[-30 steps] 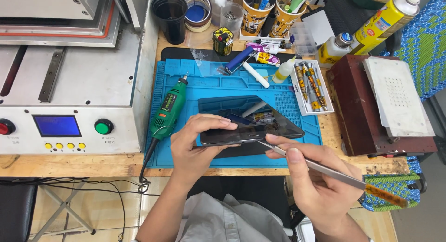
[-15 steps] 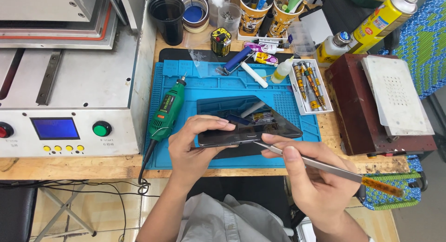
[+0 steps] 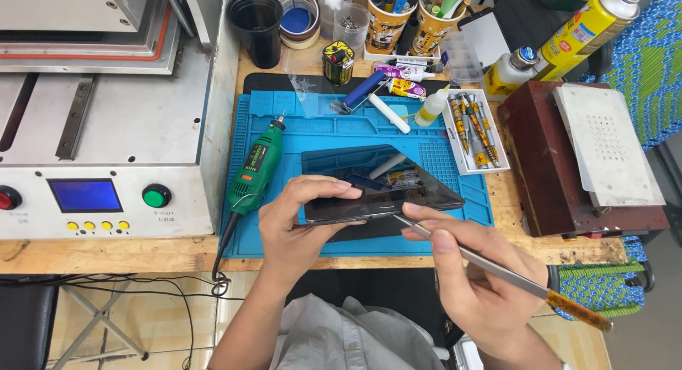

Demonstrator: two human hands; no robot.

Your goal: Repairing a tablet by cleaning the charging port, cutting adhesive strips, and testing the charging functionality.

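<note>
Over the blue work mat [image 3: 320, 128] we see both hands busy with a dark phone [image 3: 369, 192], which is held tilted just above the mat near its front edge. Our left hand [image 3: 298, 224] grips the phone from its left end, thumb curled over the top face and fingers wrapped under the near edge, so the hand is closed round it. Our right hand [image 3: 476, 285] is pinched shut on a thin metal pry tool [image 3: 497, 267] with an amber handle, index finger laid along the shaft; the tool's tip touches the phone's near edge about midway along.

Just left of the phone a green rotary tool [image 3: 253, 172] lies on the mat, its cable trailing off the bench front. Behind the phone we note a white tray of screwdrivers [image 3: 477, 132], a small white squeeze bottle [image 3: 431, 108] and a black cup [image 3: 256, 27]. To the left stands a grey machine [image 3: 106, 128] with a blue screen and a green button; to the right sits a brown box [image 3: 547, 164] topped by a white perforated plate.
</note>
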